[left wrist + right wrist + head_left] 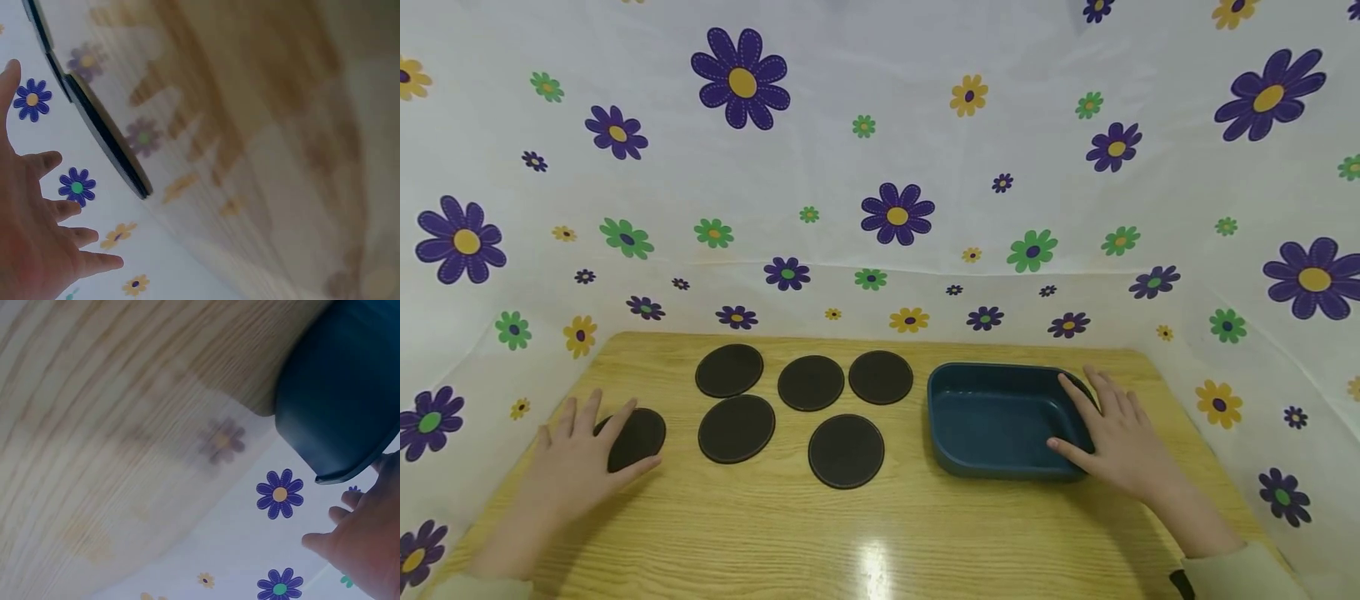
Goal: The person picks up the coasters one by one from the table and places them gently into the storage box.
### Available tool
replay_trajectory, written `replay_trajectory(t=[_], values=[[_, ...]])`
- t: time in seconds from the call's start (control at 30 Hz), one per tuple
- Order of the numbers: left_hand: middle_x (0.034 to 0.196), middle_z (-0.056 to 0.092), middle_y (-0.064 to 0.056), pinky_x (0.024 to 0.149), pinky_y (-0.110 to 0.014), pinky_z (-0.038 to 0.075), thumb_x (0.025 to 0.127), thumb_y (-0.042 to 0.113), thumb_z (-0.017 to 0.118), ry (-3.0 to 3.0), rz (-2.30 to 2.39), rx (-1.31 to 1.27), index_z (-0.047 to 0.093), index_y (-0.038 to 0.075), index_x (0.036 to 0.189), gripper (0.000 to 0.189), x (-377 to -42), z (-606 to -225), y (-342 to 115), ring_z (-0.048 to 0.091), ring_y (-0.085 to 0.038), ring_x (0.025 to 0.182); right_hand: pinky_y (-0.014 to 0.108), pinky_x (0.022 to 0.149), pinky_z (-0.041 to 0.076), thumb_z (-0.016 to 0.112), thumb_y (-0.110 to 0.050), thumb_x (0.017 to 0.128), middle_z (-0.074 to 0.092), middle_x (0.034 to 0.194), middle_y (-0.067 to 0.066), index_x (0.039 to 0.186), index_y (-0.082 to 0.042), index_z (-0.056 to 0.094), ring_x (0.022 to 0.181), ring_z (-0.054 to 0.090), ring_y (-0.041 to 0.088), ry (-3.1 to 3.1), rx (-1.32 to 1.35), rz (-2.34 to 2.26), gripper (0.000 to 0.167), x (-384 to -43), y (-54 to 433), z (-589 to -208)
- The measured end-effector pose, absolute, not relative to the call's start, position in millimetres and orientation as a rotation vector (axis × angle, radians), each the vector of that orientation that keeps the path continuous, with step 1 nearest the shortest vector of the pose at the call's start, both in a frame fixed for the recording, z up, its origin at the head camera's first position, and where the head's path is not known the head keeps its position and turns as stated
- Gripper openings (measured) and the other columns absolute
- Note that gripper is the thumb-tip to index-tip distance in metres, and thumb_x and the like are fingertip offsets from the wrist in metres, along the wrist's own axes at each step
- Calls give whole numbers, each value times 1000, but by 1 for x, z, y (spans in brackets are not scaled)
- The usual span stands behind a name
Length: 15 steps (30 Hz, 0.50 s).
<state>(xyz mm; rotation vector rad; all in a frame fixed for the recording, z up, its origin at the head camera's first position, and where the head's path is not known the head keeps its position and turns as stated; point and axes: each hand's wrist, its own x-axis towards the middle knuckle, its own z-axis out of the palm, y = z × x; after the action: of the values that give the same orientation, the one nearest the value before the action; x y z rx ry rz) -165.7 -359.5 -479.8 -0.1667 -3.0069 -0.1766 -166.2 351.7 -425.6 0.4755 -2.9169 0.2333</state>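
At the left of the table, my left hand (568,467) hovers with spread, straight fingers over a round black coaster (643,439), partly hiding it. The left wrist view has that hand (31,231) above the tabletop, apart from the thin dark coaster edge (106,137). On the right stands a dark blue rectangular bin (992,425) with rounded corners and a bare inside. My right hand (1123,450) reaches over its right end, fingers extended, covering part of the rim. In the right wrist view the fingers lie right at the bin's rim (350,478).
Several more round black coasters lie flat between the hands, among them one at the back left (729,371) and one nearer the front (846,451). A white flower-print cloth (820,158) surrounds the wooden table (760,533) at the back and sides.
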Motion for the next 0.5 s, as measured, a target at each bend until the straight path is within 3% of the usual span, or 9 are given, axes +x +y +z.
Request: replay_trajectory(t=[0.37,0.43,0.5], values=[[164,23,-42,101,-94,21,87,77,67,-3106,-151,-235,37,12,163,104,-175,-482,-372,25,-73,144,71,126,19,69,-50,99,22,173,26,167,-7,31,164,14,44,-2878,636,267,89,-170,363,-435],[163,24,-41,101,-94,23,87,77,68,-3109,-135,-268,38,13,162,104,-177,-482,-372,27,-72,143,67,129,16,67,-49,101,22,174,25,168,-7,29,167,9,38,-2871,654,259,88,-171,366,-437],[163,26,-40,101,-92,26,87,76,68,-3111,-121,-302,39,13,162,103,-178,-483,-373,30,-72,142,57,134,7,66,-48,102,20,175,25,168,-6,28,168,4,33,-2877,665,255,87,-171,367,-439]])
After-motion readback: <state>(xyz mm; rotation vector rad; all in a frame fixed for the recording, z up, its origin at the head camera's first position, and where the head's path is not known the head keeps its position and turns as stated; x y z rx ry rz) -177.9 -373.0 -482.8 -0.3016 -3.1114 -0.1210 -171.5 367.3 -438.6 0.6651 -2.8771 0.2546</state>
